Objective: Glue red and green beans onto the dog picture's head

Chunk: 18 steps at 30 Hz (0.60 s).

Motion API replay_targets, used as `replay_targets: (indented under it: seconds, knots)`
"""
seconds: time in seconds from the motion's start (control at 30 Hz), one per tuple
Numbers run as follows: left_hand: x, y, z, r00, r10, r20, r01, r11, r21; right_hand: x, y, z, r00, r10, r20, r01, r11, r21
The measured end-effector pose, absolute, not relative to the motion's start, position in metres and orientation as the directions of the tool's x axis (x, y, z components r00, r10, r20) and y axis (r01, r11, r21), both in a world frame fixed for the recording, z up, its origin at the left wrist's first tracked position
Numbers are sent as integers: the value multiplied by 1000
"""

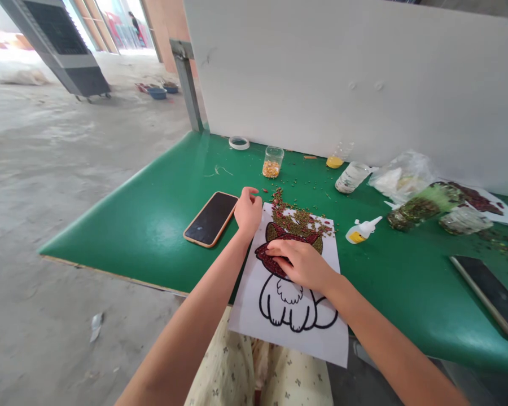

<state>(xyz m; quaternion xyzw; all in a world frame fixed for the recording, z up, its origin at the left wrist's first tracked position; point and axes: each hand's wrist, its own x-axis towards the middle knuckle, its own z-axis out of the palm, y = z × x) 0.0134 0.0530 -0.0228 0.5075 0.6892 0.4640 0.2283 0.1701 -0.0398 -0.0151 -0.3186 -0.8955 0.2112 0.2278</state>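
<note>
A white paper sheet (pixel 254 316) with a black-outlined animal drawing overhangs the near table edge. Dark red beans (pixel 262 256) fill the animal's head, and its ears hold green and red ones. Over the head lies my right hand (pixel 298 262), fingers stretched out and thumb apart, touching the beans; what is under the fingertips is hidden. My left hand (pixel 249 213) rests at the sheet's upper left edge, fingers loosely bent and apart, with nothing visible in them. Loose green beans (pixel 300 221), mixed with some red ones, are heaped along the sheet's top and spill onto the table.
On the green table (pixel 152 225) lie a phone (pixel 211 219) at left and another phone (pixel 489 296) at right. A glue bottle (pixel 362 231) is right of the sheet. Behind stand a corn jar (pixel 272 163), a lid (pixel 239 143), plastic bottles (pixel 352 177) and a plastic bag (pixel 404 175).
</note>
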Motion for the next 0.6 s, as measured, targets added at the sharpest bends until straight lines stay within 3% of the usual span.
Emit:
replay_targets:
  seconds: [0.27,0.47,0.6]
  knots:
    - [14,52,-22,-378,912,161,477,43,878,170,-41,-14,-710,659,248,500,720,-481]
    - [14,53,-22,-385,909,160,480,49,876,169,-40,-17,-609,693,386,521,716,-465]
    - [13,53,-23,-385,908,166,480,44,876,168,-39,-17,-593,719,364,561,692,-454]
